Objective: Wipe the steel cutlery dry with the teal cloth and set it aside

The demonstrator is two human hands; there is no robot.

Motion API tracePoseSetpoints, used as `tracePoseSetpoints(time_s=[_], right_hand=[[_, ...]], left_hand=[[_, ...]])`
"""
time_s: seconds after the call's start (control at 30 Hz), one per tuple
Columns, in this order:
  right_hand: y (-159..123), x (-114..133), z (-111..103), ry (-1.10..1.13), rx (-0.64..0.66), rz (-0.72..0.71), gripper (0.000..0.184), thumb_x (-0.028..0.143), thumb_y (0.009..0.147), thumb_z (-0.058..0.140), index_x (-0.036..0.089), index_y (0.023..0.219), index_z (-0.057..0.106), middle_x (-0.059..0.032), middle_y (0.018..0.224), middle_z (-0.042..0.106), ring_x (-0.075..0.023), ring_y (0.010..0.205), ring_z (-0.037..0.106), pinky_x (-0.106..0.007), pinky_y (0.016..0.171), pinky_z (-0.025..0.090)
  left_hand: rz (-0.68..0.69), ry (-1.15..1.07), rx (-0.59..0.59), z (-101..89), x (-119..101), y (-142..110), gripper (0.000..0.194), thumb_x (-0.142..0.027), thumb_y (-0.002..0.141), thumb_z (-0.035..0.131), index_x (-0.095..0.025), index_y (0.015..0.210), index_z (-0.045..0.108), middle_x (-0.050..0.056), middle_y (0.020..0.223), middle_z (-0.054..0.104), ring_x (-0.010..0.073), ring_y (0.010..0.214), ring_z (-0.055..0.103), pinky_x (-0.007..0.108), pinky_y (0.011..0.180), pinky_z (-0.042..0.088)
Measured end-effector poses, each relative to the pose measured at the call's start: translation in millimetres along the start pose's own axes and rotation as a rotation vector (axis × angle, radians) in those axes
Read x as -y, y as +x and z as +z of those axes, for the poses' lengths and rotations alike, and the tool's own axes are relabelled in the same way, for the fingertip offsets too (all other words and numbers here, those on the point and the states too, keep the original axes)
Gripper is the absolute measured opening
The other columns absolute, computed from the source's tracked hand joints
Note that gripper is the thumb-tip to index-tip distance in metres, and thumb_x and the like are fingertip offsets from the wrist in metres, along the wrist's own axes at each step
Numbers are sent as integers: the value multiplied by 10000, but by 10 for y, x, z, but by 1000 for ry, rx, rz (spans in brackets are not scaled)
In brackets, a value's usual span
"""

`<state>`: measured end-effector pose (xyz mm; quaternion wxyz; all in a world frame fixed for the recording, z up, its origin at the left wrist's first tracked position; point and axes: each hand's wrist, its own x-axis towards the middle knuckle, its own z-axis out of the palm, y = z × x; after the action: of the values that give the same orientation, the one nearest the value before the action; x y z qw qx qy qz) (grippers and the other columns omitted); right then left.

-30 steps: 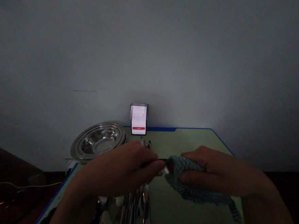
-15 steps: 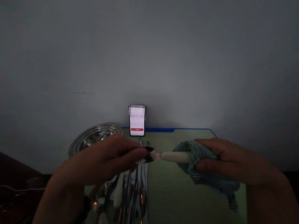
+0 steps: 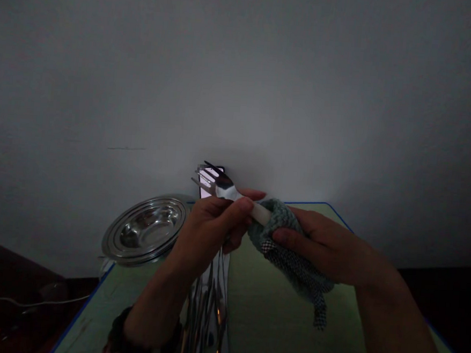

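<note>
A fork (image 3: 225,188) with metal tines and a pale handle is raised above the table, its tines pointing up and left. My left hand (image 3: 216,221) is closed round its neck and upper handle. Further down, the handle disappears into a grey-green knitted cloth (image 3: 273,214) with a checked edge. My right hand (image 3: 315,238) grips this cloth around the handle's lower end, and a strip of it hangs below. Several pieces of metal cutlery (image 3: 208,309) lie lengthwise on the table beneath my left hand.
Nested steel bowls or plates (image 3: 147,229) stand at the table's back left. A lit phone (image 3: 204,188) leans against the wall (image 3: 305,95), partly hidden by the fork. The pale green table (image 3: 269,324) has a blue rim, and a white cable (image 3: 28,304) runs at the left.
My left hand has shifted from the fork's head to its neck and handle, and the fork has tilted up with its tines showing. My right hand and the cloth have moved left.
</note>
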<state>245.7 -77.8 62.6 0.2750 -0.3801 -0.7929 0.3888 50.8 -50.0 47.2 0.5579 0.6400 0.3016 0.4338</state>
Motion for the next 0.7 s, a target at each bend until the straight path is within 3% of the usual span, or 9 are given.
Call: tracePoseSetpoints(time_s=[0.13, 0.3, 0.4, 0.47, 0.5, 0.57, 0.63, 0.7], right_hand=[[48, 3, 38, -68, -27, -43, 184, 337, 888, 463, 185, 953, 543, 18, 798, 590, -100, 659, 491, -208, 600, 407], [66, 19, 64, -111, -63, -47, 219, 375, 891, 449, 190, 961, 544, 22, 768, 580, -101, 624, 483, -207, 558, 392], [39, 36, 41, -162, -75, -26, 227, 392, 885, 452, 189, 873, 553, 28, 717, 566, -99, 602, 478, -205, 534, 383], [9, 35, 4, -217, -103, 1, 261, 411, 878, 459, 185, 782, 548, 32, 660, 547, -96, 573, 467, -207, 513, 374], [-4, 30, -17, -216, -143, 17, 283, 427, 874, 462, 185, 754, 545, 32, 641, 541, -97, 561, 467, -210, 503, 374], [-19, 13, -57, -123, -327, 38, 334, 481, 873, 434, 187, 773, 558, 15, 660, 564, -111, 566, 500, -223, 502, 402], [-6, -9, -76, 33, -588, 67, 402, 534, 881, 370, 192, 870, 580, -24, 762, 617, -149, 660, 571, -257, 575, 466], [39, -41, -65, 175, -748, 77, 454, 561, 888, 309, 214, 1009, 576, -57, 937, 644, -196, 858, 604, -311, 728, 498]], left_hand=[[5, -8, 14, -12, 26, 7, 321, -350, 727, 652, -184, 999, 609, -69, 540, 395, 44, 422, 303, 183, 390, 261], [-11, 38, -76, -24, 22, 21, 312, -405, 733, 616, -173, 942, 614, -69, 521, 337, 55, 434, 265, 198, 399, 224], [28, -10, -95, -76, 2, 28, 279, -411, 724, 633, -181, 881, 604, -63, 547, 361, 52, 439, 264, 188, 398, 222], [92, -74, -182, -168, -49, 10, 258, -425, 728, 633, -200, 844, 586, -68, 547, 337, 57, 443, 260, 175, 391, 234], [137, -117, -245, -229, -84, -8, 240, -431, 735, 626, -219, 834, 575, -70, 547, 319, 63, 445, 259, 169, 387, 244], [165, -128, -256, -360, -152, -59, 198, -431, 773, 591, -235, 787, 560, -54, 585, 366, 76, 486, 330, 172, 428, 327], [161, -94, -123, -460, -199, -119, 266, -462, 809, 548, -212, 719, 548, -22, 707, 466, 86, 560, 411, 188, 481, 390], [110, 2, 85, -491, -217, -173, 297, -465, 852, 485, -193, 762, 563, 10, 758, 523, 115, 627, 483, 223, 533, 428]])
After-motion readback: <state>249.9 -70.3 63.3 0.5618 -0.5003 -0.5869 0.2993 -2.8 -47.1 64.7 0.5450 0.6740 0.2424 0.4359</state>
